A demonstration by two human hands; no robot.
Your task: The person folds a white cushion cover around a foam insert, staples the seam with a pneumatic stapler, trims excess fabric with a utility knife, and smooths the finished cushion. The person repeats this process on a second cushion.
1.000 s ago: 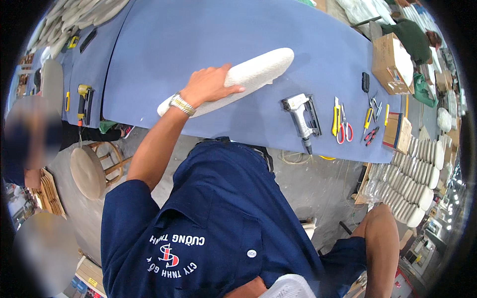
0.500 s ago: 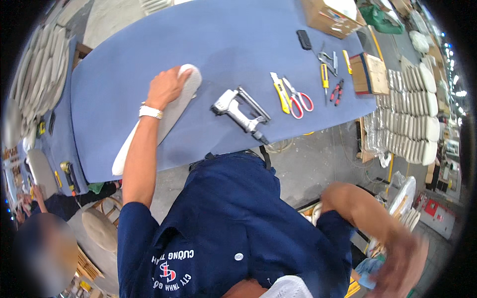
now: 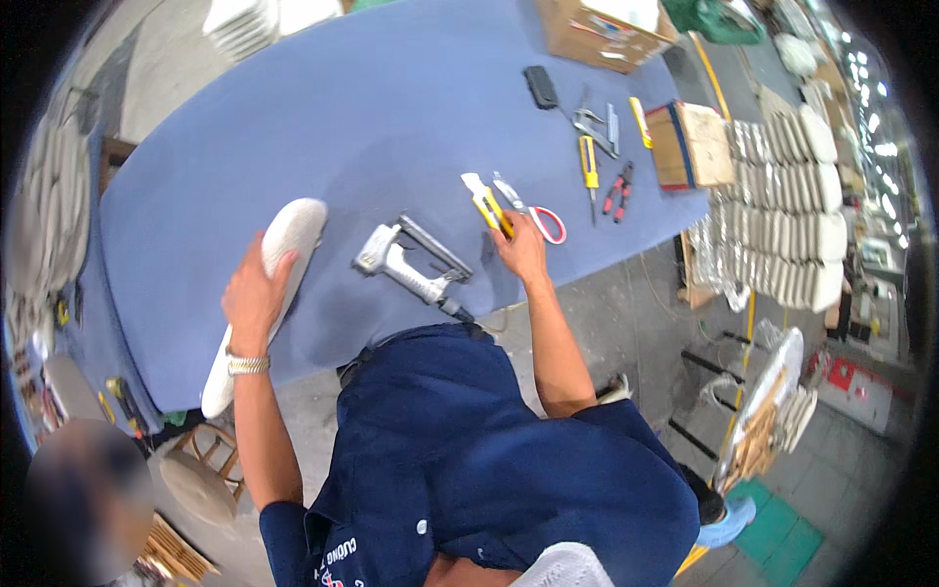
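My left hand (image 3: 256,303) is closed on a pale grey, fabric-covered cushion pad (image 3: 298,230), held tilted up on its narrow edge near the table's left front. Toward the right, my right hand (image 3: 520,249) has its fingers closed round the handle of a yellow utility knife (image 3: 483,201). Partly covered by that hand are the red-and-white handled scissors (image 3: 548,223), just beside the knife. Between my hands lies a silver staple gun (image 3: 406,274), touched by neither.
The blue-covered table (image 3: 264,127) bears a yellow screwdriver (image 3: 588,164), red-handled pliers (image 3: 618,193), a black block-shaped thing (image 3: 540,88) and a small box (image 3: 693,147). A larger carton (image 3: 599,37) sits at the back. Stacked pads (image 3: 797,210) stand right; a round-seated stool (image 3: 199,484) is lower left.
My right hand has come from the far lower right onto the table and closed on the utility knife. The pad has turned more upright in my left hand. The view has shifted.
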